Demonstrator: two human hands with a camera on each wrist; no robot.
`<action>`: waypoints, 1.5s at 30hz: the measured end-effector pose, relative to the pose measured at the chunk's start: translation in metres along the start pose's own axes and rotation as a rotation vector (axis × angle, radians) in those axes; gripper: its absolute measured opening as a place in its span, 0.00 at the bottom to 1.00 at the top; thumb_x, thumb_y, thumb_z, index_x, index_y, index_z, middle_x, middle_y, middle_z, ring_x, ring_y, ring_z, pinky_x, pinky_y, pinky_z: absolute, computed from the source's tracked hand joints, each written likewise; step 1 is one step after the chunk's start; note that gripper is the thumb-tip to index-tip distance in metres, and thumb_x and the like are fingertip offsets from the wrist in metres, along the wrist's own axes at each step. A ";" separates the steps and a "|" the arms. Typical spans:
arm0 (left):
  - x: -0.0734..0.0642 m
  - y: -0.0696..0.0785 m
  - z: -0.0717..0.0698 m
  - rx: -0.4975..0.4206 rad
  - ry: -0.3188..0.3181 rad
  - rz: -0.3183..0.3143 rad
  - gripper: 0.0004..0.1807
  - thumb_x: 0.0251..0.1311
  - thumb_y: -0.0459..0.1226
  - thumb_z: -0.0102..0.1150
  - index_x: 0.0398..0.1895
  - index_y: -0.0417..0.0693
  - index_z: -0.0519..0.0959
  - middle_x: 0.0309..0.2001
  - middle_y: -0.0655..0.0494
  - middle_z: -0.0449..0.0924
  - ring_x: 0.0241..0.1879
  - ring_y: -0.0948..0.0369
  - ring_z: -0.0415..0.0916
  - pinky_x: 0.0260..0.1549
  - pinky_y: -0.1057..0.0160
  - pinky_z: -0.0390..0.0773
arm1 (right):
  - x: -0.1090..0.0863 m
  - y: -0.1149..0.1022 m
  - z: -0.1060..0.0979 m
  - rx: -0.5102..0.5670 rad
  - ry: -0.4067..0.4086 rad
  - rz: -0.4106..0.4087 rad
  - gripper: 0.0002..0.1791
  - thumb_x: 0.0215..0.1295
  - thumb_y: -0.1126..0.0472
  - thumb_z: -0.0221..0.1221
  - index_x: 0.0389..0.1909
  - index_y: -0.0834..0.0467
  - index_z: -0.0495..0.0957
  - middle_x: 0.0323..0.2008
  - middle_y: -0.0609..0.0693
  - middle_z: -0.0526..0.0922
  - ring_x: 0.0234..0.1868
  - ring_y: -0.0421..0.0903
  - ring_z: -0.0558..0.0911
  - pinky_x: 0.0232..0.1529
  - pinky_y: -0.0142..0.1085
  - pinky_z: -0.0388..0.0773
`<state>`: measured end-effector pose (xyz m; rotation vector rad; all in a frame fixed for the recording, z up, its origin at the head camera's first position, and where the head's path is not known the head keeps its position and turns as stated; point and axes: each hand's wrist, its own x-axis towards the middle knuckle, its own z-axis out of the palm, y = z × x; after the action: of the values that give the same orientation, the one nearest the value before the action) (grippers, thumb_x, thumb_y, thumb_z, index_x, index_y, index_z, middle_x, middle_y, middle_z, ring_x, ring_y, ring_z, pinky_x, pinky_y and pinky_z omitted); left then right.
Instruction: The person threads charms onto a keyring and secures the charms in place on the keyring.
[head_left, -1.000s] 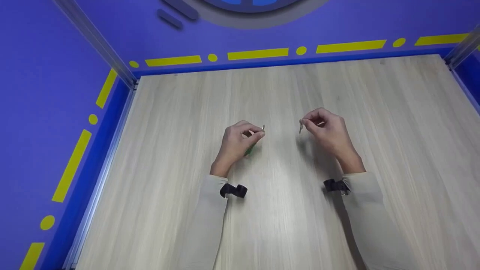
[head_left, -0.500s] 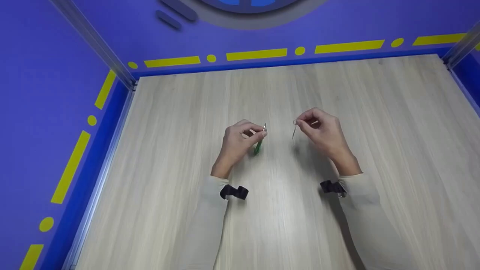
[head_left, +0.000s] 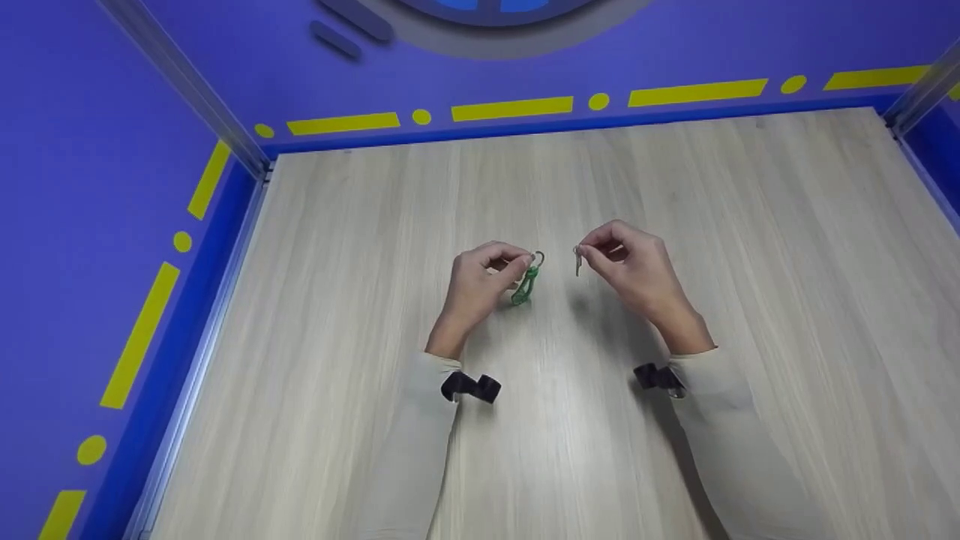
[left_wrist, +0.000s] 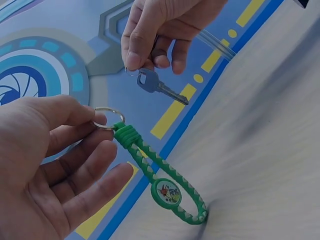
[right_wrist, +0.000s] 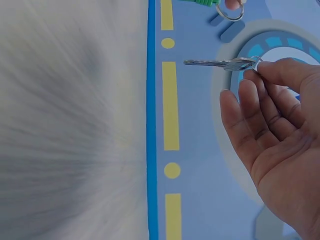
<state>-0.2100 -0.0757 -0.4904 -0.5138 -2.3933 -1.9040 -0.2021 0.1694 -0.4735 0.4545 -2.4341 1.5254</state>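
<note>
In the head view my left hand (head_left: pixel 484 283) pinches the metal split ring of a green braided keychain (head_left: pixel 524 289) between thumb and fingertip. The left wrist view shows the split ring (left_wrist: pixel 117 111) standing out from the fingertips, with the green loop and its round picture charm (left_wrist: pixel 168 193) hanging below. My right hand (head_left: pixel 634 266) pinches a thin small ring (right_wrist: pixel 258 59) with a silver key (right_wrist: pixel 239 63) on it. That key dangles with its blade away from the fingers. Keychain and key are a short gap apart, both held above the table.
A light wood-grain table (head_left: pixel 360 225) lies under both hands. Blue-purple panels (head_left: pixel 225 45) with yellow marks stand at the back and left, joined by metal corner posts (head_left: pixel 195 82). A black strap (head_left: pixel 471 386) is worn on each wrist.
My right hand has moved left with the key, narrowing the gap to the left hand. The keychain has turned in my left fingers, so its split ring and green loop show more.
</note>
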 end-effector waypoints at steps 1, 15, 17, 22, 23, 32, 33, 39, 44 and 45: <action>0.000 0.000 0.000 -0.015 -0.002 -0.007 0.07 0.71 0.36 0.69 0.43 0.41 0.90 0.38 0.55 0.88 0.37 0.59 0.83 0.38 0.55 0.88 | 0.000 -0.001 0.000 -0.002 -0.004 -0.002 0.03 0.70 0.69 0.69 0.39 0.65 0.84 0.37 0.50 0.89 0.37 0.44 0.83 0.41 0.28 0.80; -0.003 0.004 0.003 -0.143 -0.083 -0.063 0.08 0.68 0.37 0.72 0.44 0.42 0.90 0.41 0.54 0.89 0.39 0.56 0.84 0.40 0.54 0.87 | -0.003 -0.002 0.005 0.054 -0.045 -0.107 0.04 0.69 0.72 0.68 0.40 0.61 0.85 0.38 0.52 0.88 0.36 0.45 0.84 0.43 0.31 0.81; -0.003 0.004 0.003 -0.142 -0.089 -0.064 0.08 0.68 0.37 0.72 0.44 0.42 0.90 0.42 0.54 0.89 0.39 0.56 0.85 0.39 0.54 0.88 | -0.003 -0.003 0.005 0.063 -0.051 -0.118 0.04 0.69 0.72 0.68 0.40 0.62 0.85 0.38 0.53 0.88 0.36 0.45 0.84 0.43 0.30 0.81; -0.003 0.004 0.004 -0.149 -0.100 -0.055 0.08 0.67 0.37 0.73 0.43 0.42 0.90 0.42 0.54 0.87 0.37 0.57 0.84 0.34 0.55 0.87 | -0.003 -0.003 0.008 0.061 -0.075 -0.118 0.03 0.70 0.71 0.68 0.40 0.61 0.85 0.37 0.50 0.87 0.36 0.45 0.84 0.43 0.31 0.81; -0.003 0.004 0.004 -0.149 -0.102 -0.053 0.08 0.66 0.37 0.74 0.43 0.42 0.90 0.41 0.54 0.87 0.36 0.57 0.83 0.33 0.56 0.87 | -0.003 -0.002 0.008 0.060 -0.080 -0.117 0.03 0.70 0.71 0.68 0.40 0.61 0.85 0.37 0.50 0.87 0.36 0.44 0.84 0.43 0.31 0.81; -0.004 0.005 0.004 -0.128 -0.126 -0.024 0.07 0.66 0.38 0.74 0.42 0.44 0.91 0.38 0.55 0.85 0.27 0.60 0.78 0.26 0.64 0.80 | -0.004 -0.003 0.011 0.051 -0.098 -0.128 0.04 0.69 0.72 0.69 0.40 0.63 0.85 0.37 0.53 0.88 0.37 0.44 0.83 0.43 0.31 0.81; -0.003 0.005 0.005 -0.123 -0.131 -0.016 0.07 0.67 0.38 0.74 0.42 0.44 0.91 0.38 0.55 0.86 0.27 0.60 0.78 0.26 0.64 0.80 | -0.004 -0.003 0.011 0.052 -0.097 -0.131 0.04 0.69 0.72 0.69 0.40 0.63 0.85 0.37 0.54 0.88 0.37 0.44 0.84 0.43 0.31 0.81; -0.002 0.005 0.005 -0.106 -0.165 0.010 0.07 0.67 0.38 0.74 0.42 0.44 0.91 0.38 0.57 0.86 0.26 0.61 0.78 0.26 0.64 0.79 | -0.003 -0.004 0.012 0.059 -0.101 -0.158 0.03 0.70 0.71 0.69 0.41 0.65 0.85 0.38 0.55 0.88 0.37 0.44 0.84 0.44 0.29 0.81; -0.002 0.006 0.005 -0.084 -0.184 0.027 0.07 0.66 0.39 0.75 0.41 0.45 0.92 0.38 0.57 0.85 0.25 0.61 0.78 0.25 0.64 0.79 | -0.003 0.000 0.013 0.066 -0.108 -0.189 0.04 0.69 0.71 0.69 0.42 0.64 0.86 0.39 0.54 0.88 0.38 0.44 0.84 0.44 0.29 0.81; -0.002 0.006 0.004 -0.078 -0.186 0.030 0.07 0.66 0.38 0.75 0.41 0.45 0.92 0.38 0.58 0.85 0.25 0.61 0.77 0.25 0.64 0.78 | -0.003 0.000 0.013 0.065 -0.108 -0.194 0.04 0.69 0.72 0.69 0.43 0.64 0.87 0.39 0.54 0.88 0.38 0.44 0.84 0.44 0.29 0.81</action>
<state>-0.2054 -0.0708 -0.4863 -0.7597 -2.4092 -2.0273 -0.1997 0.1580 -0.4807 0.7799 -2.3438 1.5365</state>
